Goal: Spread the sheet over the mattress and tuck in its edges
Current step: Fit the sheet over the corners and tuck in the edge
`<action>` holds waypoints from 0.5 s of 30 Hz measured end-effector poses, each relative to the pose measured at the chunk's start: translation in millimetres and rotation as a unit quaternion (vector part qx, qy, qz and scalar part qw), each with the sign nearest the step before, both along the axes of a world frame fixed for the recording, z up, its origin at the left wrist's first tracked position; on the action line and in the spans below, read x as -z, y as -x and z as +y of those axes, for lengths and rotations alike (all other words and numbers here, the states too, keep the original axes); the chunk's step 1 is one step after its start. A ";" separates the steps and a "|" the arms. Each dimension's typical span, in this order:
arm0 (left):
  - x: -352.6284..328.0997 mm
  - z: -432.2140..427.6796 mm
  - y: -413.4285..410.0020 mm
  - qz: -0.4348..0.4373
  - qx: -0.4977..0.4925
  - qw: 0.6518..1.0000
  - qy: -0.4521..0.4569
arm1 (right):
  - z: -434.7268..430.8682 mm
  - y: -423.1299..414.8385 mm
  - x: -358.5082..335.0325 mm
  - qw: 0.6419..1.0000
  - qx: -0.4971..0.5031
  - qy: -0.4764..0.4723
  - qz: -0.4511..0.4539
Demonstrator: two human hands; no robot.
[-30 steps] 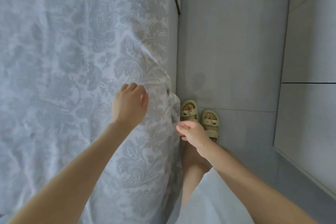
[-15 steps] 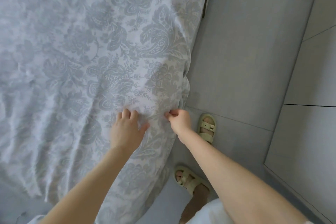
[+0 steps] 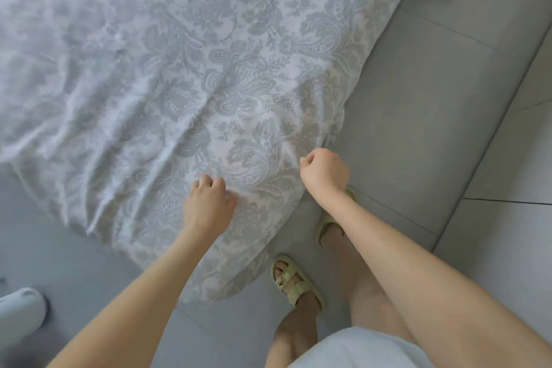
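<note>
The sheet, pale with a grey floral print, lies over the mattress, which is hidden beneath it. It drapes off the near corner of the bed toward the floor, and its edge hangs loose and untucked on both sides of that corner. The left hand sits on top near the corner, its fingers curled into the cloth, and creases fan away from them to the left. The right hand is closed in a fist at the sheet's right edge and appears to pinch the hem, though the knuckles hide the hold itself. The person stands at the corner in pale green sandals.

The step in hand looks like drawing the cloth taut over this corner before tucking. The creases on the left show slack, so the pull should run diagonally toward the corner until they flatten. After that the left hand is best used as an anchor on top while the right carries the hem down and under the mattress. The cloth looks light and likely to slide, so a hard one-sided tug could drag it off the far side. The surplus at the corner should be folded flat, not stuffed in, or it will bulge.
</note>
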State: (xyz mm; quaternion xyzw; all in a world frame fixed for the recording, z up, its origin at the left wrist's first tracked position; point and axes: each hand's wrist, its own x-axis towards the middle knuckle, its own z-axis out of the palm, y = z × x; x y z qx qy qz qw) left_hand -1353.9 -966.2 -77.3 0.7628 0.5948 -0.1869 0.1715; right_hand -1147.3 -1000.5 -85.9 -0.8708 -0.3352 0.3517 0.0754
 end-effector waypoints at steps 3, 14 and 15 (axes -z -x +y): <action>-2.4 -25.8 46.5 -0.007 -0.120 0.992 0.023 | 1.8 33.3 -32.9 0.992 -0.120 -0.035 0.025; 36.6 -147.9 141.0 -0.229 -0.756 0.594 0.154 | 39.9 188.1 -64.5 0.856 -0.501 -0.032 0.124; 40.2 -154.1 138.1 -0.256 -0.804 0.511 0.164 | 43.1 197.7 -60.4 0.837 -0.533 -0.033 0.120</action>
